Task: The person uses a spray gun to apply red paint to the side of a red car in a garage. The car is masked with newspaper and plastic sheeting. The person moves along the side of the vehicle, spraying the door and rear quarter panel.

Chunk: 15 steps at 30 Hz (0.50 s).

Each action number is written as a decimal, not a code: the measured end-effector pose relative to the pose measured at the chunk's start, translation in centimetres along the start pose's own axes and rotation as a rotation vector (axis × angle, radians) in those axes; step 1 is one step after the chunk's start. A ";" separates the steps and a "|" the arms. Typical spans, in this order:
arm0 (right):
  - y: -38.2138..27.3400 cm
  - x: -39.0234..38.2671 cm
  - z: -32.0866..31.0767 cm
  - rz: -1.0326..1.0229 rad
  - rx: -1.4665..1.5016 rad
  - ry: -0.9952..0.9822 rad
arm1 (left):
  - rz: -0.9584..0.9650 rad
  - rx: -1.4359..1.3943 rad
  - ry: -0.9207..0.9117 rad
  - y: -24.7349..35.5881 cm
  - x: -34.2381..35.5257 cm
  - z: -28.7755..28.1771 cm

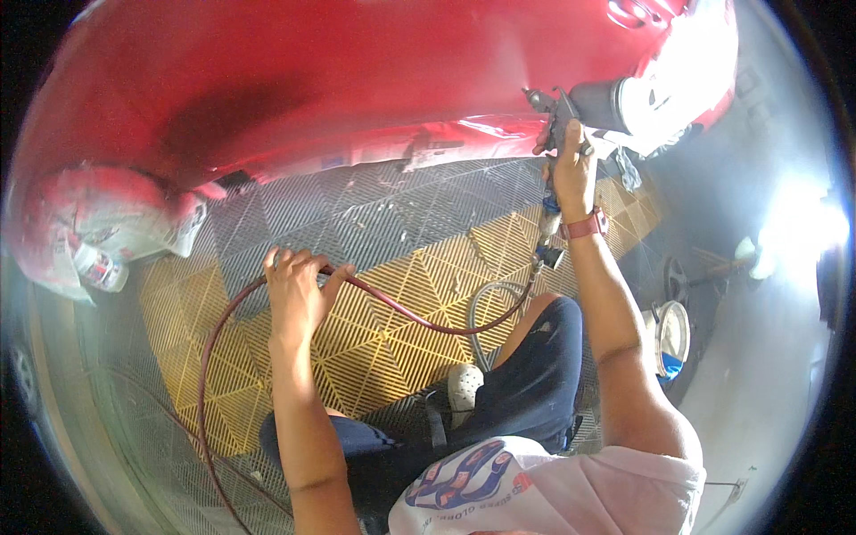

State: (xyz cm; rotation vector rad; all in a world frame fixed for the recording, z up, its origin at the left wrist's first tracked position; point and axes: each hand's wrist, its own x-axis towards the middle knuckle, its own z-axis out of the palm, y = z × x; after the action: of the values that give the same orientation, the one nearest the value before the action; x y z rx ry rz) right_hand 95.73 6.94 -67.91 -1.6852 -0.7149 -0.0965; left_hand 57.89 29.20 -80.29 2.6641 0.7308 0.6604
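In my right hand [573, 174] is a grey spray gun [562, 120], its nozzle pointing left along the lower side of a red car body [374, 71]. A dark cup [606, 105] sits on the gun's right side. Below the grip, a fitting joins a dark red air hose [419, 323]. My left hand [303, 290] is closed around that hose, holding it off the floor in a loop. Masking paper [343, 156] runs under the car's lower edge, and more covers the wheel area [116, 214] at the left.
Grey and yellow slatted floor tiles [383, 334] lie beneath me. A white bucket [670, 330] stands at my right. Beyond it a bright lamp [807, 227] shines. The hose trails off to the lower left. My shoe [464, 388] rests on the tiles.
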 end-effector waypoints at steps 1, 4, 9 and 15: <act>0.9 1.0 -2.0 0.009 -0.023 0.021 | 0.017 -0.019 -0.023 1.2 0.7 0.9; 2.7 3.5 -6.9 0.033 -0.075 0.083 | 0.064 -0.049 -0.073 4.7 2.2 3.3; 7.2 8.4 -14.0 0.101 -0.101 0.164 | 0.096 -0.070 -0.139 8.9 3.7 5.9; 12.3 14.4 -21.7 0.141 -0.041 0.225 | 0.116 -0.058 -0.151 11.8 4.1 7.0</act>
State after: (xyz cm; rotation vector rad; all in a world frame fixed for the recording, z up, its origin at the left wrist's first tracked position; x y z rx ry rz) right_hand 120.32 -7.95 -66.69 -1.7261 -0.4277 -0.1987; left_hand 69.29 20.53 -80.13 2.6824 0.5120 0.4937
